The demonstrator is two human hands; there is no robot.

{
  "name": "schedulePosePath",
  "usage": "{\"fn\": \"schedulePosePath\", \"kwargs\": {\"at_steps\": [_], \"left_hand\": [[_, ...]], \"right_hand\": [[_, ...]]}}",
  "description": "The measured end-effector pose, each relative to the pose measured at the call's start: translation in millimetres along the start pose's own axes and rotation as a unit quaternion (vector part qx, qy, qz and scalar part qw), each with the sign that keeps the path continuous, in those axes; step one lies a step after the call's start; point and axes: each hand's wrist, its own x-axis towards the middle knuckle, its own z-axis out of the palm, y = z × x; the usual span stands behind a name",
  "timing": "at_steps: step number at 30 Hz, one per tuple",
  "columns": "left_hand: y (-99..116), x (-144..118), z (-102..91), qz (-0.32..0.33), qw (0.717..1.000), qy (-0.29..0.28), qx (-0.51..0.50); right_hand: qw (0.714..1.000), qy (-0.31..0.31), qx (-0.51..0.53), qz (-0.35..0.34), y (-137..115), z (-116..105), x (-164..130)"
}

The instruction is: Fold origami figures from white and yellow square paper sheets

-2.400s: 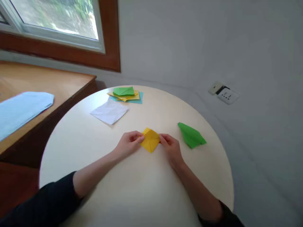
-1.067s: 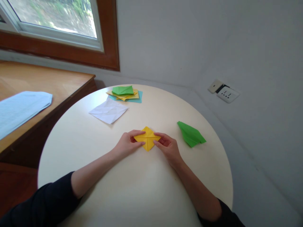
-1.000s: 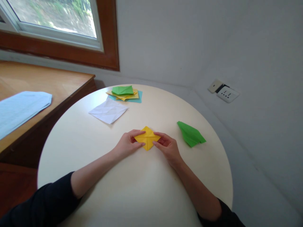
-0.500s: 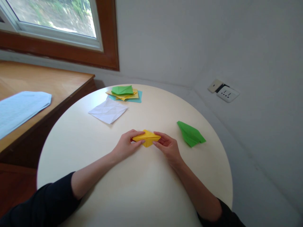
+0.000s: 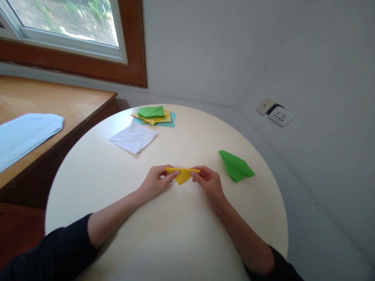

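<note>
A small piece of folded yellow paper point(image 5: 183, 177) is held between my two hands over the middle of the round table. It has a straight, narrow top edge and a flap that points down toward me. My left hand point(image 5: 158, 177) pinches its left end, thumb on the near face and fingers behind. At the right end, my right hand point(image 5: 208, 181) grips it the same way. The fingertips behind the paper are partly hidden. Right of my right hand lies a folded green paper point(image 5: 236, 166) with a pointed tip.
On the white round table point(image 5: 187, 242), a creased white sheet point(image 5: 134, 136) lies at the back left. Behind it is a stack of green, yellow and blue papers point(image 5: 152, 113). A wooden desk point(image 5: 73, 99) with a light blue cloth-like item point(image 5: 29, 134) adjoins on the left. A wall socket point(image 5: 281, 115) is at right.
The yellow paper has tipped so that its upper flap no longer shows, leaving a straight top edge and the lower flap. My fingers have shifted slightly behind it.
</note>
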Motion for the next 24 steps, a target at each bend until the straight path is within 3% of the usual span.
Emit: {"fn": "schedulePosePath", "kwargs": {"at_steps": [7,18,24], "left_hand": [[0.6,1.2,1.1,-0.051,0.996,0.012,-0.072],[-7.7,3.5,2.1,-0.078,0.989,0.002,-0.128],[-3.9,3.5,2.1,-0.093,0.986,-0.080,-0.115]], "right_hand": [[0.999,-0.021,-0.031,-0.001,-2.8,0.2,-1.3],[0.998,-0.026,-0.048,0.003,-2.4,-0.4,-2.1],[0.999,-0.012,-0.044,-0.006,-2.3,-1.8,-2.0]]}}
